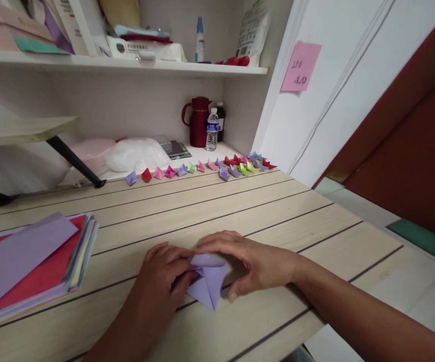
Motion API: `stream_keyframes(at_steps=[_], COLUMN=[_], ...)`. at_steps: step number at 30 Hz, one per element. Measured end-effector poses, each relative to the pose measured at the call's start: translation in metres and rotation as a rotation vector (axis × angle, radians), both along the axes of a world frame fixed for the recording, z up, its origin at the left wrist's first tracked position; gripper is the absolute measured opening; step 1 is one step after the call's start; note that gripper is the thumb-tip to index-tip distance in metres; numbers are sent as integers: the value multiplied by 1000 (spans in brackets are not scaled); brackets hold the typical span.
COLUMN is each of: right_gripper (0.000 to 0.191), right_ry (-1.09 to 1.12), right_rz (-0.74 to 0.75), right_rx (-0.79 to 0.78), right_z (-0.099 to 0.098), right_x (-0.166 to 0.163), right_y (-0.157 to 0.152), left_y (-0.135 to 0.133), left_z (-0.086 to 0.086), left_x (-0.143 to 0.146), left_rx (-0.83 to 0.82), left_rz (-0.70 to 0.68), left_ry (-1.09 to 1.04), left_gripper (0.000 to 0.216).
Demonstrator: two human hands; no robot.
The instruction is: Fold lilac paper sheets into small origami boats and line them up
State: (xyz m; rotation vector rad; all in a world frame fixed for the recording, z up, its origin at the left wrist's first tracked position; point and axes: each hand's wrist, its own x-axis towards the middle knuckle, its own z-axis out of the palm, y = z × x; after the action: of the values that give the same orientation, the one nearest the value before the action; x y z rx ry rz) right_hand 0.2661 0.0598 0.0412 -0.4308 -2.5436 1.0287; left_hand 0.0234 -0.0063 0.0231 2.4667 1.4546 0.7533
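A partly folded light purple sheet of origami paper point(210, 282) lies on the slatted wooden table in front of me, one pointed corner toward me. My left hand point(168, 271) pinches its left edge between thumb and fingers. Curved around the far and right sides is my right hand point(249, 261), with its fingers stretched out near the paper's top edge. Its thumb stands apart, just right of the paper. The right fingertips are close to the left ones, and whether they press on the paper is hard to tell.
At left lies a stack of coloured paper point(40, 271). Small folded paper boats point(182, 170) line the table's far edge, clustered at right. Behind them stand a red jug point(198, 123) and a water bottle point(212, 130). A black-legged wooden stand point(25, 130) rises at back left.
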Motion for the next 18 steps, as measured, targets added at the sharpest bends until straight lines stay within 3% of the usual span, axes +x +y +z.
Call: stream_keyframes(at_steps=[4, 11, 18], right_gripper=[71, 17, 11], right_ry=[-18, 74, 118], right_rz=[-32, -102, -172], right_rx=[75, 58, 62], right_z=[-1, -6, -8], right_x=[-2, -11, -15], right_y=[-7, -6, -5], left_y=[-2, -2, -7], left_z=[2, 3, 2], left_x=[3, 5, 2], left_rx=[-14, -77, -117], left_rz=[7, 0, -1], left_ry=[-53, -48, 12], left_gripper=[14, 14, 18])
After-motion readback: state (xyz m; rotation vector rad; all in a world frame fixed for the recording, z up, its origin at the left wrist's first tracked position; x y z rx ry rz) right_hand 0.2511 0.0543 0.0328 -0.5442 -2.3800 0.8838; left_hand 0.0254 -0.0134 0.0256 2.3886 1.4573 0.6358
